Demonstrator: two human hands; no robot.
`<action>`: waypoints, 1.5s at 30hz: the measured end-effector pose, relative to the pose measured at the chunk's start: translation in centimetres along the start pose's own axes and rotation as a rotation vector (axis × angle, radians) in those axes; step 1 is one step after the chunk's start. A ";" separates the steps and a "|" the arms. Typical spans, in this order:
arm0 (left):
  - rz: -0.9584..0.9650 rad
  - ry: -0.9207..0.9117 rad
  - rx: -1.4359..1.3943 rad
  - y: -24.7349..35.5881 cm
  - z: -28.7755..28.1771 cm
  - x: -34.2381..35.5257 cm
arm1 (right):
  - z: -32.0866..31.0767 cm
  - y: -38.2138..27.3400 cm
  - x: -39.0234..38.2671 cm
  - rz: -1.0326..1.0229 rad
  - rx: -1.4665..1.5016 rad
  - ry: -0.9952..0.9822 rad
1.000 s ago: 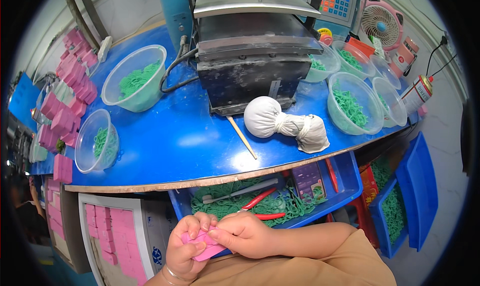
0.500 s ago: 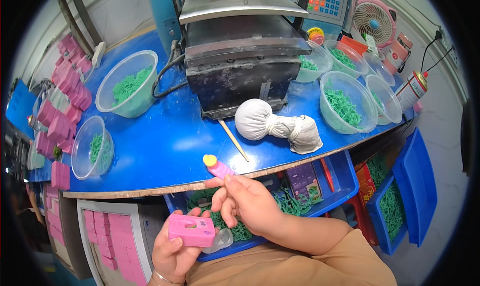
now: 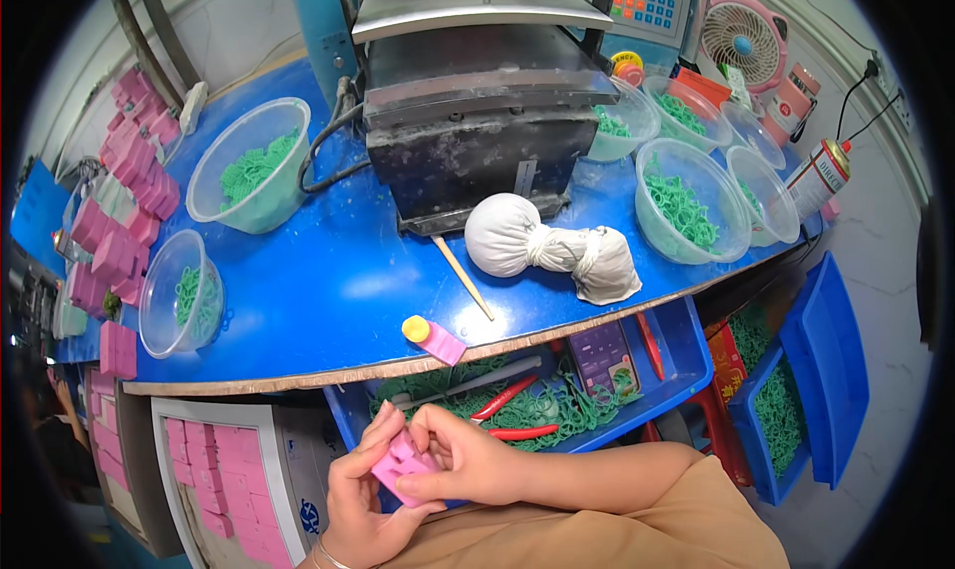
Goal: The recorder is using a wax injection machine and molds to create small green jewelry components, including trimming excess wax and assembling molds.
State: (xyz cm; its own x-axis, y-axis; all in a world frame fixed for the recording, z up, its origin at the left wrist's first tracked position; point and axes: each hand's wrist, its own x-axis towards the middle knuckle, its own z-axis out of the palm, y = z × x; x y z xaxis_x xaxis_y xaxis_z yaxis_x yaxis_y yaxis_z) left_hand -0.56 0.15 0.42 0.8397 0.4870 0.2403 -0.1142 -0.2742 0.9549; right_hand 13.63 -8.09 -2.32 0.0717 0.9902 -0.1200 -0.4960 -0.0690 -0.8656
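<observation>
My left hand (image 3: 363,499) and my right hand (image 3: 463,465) are closed around a pink block (image 3: 400,467) with a cut-out, low in the view. A small pink piece with a round yellow top (image 3: 438,341) lies at the table's front edge, just above my hands. Under the edge, an open blue drawer (image 3: 686,372) holds tangled green rubber rings (image 3: 597,405), red-handled pliers (image 3: 522,432), a grey tool and a phone (image 3: 597,360). On the table lie a white cloth bundle (image 3: 502,235) and a wooden stick (image 3: 463,279).
A black press (image 3: 477,161) stands centre back. Plastic bowls (image 3: 696,241) of green rings flank it, beside a pink fan (image 3: 744,37) and spray can (image 3: 821,179). Pink blocks (image 3: 119,256) are stacked at left. Blue trays (image 3: 831,370) stand at right. Another person's hand (image 3: 65,390) shows far left.
The yellow-topped piece, in my right hand half a second ago, now lies on the table edge. My right hand has moved down onto the pink block with my left.
</observation>
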 end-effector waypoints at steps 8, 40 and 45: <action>-0.250 0.191 -0.595 1.0 0.4 0.5 | -0.9 -4.1 -1.2 -0.205 -0.445 -0.225; -0.495 0.436 -0.846 -0.8 1.8 0.3 | -0.2 -2.2 -1.4 -0.741 -1.088 -0.021; -0.454 0.169 -0.817 -1.3 1.1 0.3 | -0.4 -1.6 -2.3 -0.664 -1.009 -0.066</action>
State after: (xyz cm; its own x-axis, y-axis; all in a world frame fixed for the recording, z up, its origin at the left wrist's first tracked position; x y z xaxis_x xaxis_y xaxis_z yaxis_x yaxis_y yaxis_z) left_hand 0.42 -0.21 -0.92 0.8147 0.5353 -0.2232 -0.1852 0.6048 0.7745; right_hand 14.66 -10.34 -0.83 -0.0030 0.8710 0.4913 0.5208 0.4207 -0.7428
